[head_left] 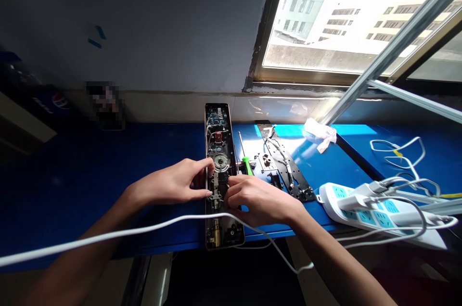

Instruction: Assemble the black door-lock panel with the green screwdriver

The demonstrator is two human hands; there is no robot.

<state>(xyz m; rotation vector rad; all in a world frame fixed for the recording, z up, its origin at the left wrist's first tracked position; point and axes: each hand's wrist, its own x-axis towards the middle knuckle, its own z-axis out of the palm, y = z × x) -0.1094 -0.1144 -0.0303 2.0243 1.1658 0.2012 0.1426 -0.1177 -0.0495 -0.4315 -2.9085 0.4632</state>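
Observation:
A long, narrow, dark device housing [224, 111] lies open on the blue table, looking like an electronic door lock. Inside it are circuit boards, a round silver disc [221, 162], metal linkage parts [215, 196] and a brass cylinder [216, 235]. My left hand [180, 182] grips the housing's left side, thumb and forefinger apart along the edge. Over the right side, my right hand [249, 197] has its fingers bent together among the inner parts; what they pinch is hidden. A white cable [144, 229] crosses in front of the housing's lower part.
Right of the housing lie a green-handled screwdriver [247, 164], a small square plate [267, 161] and a black perforated panel [294, 171] with wires. A white power strip [375, 210] with plugs and a metal frame [393, 51] stand farther right. A bottle [46, 96] is at left.

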